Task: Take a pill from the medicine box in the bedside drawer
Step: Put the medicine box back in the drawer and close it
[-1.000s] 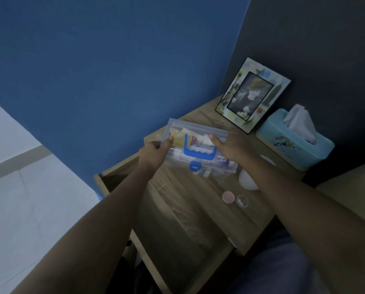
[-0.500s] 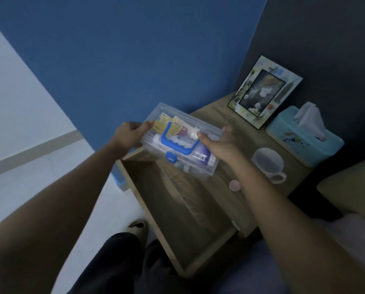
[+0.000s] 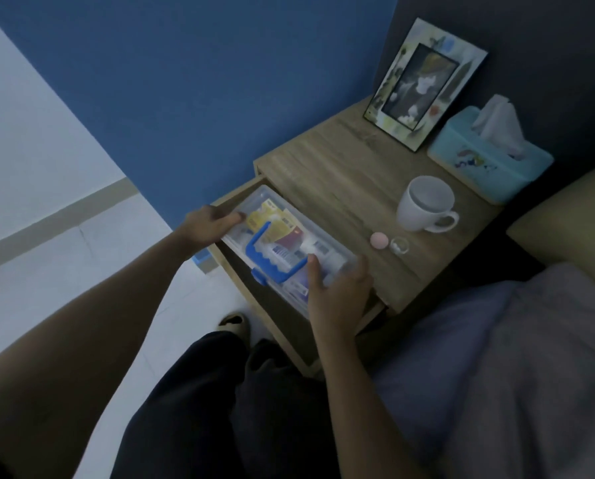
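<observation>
Holding the medicine box (image 3: 289,250) level at both ends, the 2 hands have it low over the open drawer (image 3: 254,305) of the bedside counter (image 3: 341,188); the left hand (image 3: 208,223) is closed on the far-left end, fingers curled over the rim; the right hand (image 3: 337,292) is closed on the near-right end, thumb on the lid, fingers wrapped under. Whether the box rests on the drawer floor or hangs just above it cannot be told; its right end sits close under the counter's front edge.

Judging by the pink cap (image 3: 379,240) and small clear vial (image 3: 399,245) lying on the counter near the mug (image 3: 424,202), the pill may already be out, so the step looks like settling the box in the drawer; the lid appears shut, with the blue handle (image 3: 272,257) folded flat on top.

To do it well: keep the box flat so the packets inside do not slide; mind the right knuckles against the counter edge; set it fully down before loosening either hand; free the fingers under the right end first; keep the handle down so the drawer can close.
</observation>
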A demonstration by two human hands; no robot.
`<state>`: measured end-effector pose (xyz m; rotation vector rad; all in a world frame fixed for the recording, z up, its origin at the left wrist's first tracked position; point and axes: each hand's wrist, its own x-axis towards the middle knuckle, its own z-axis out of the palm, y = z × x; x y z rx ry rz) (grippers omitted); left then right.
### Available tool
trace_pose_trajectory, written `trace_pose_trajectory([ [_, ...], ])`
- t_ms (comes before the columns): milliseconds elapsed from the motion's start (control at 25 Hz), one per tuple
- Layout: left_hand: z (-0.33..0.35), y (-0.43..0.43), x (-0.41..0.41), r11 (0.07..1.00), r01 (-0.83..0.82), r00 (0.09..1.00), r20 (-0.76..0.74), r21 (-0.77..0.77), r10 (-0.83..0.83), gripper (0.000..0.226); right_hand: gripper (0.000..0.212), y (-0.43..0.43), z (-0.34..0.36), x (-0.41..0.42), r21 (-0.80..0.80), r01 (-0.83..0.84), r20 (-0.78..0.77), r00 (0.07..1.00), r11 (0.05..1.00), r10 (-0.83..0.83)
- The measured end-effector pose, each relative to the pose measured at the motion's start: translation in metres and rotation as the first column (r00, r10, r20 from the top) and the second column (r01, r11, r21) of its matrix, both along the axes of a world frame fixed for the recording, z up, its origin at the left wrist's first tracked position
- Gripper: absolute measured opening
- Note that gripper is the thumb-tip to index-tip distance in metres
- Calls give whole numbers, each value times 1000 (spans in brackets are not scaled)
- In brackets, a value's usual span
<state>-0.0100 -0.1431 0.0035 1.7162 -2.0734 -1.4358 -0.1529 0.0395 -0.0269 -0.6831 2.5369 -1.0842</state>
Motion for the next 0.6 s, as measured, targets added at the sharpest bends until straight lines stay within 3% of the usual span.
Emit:
trace_pose_trajectory([
  [120, -11, -5, -7, 996, 69, 991, 116, -51, -62, 37, 82, 0, -22, 11, -40, 58, 34, 998, 998, -57],
  [240, -21, -10, -16, 992, 121, 974, 196, -41, -111, 48, 84, -6, -46, 16, -36, 103, 79, 992, 994, -100],
  [600, -47, -18, -42, 971, 236, 931, 277, 33, -236, 41, 82, -20, -107, 16, 168, 165, 182, 964, 972, -195],
])
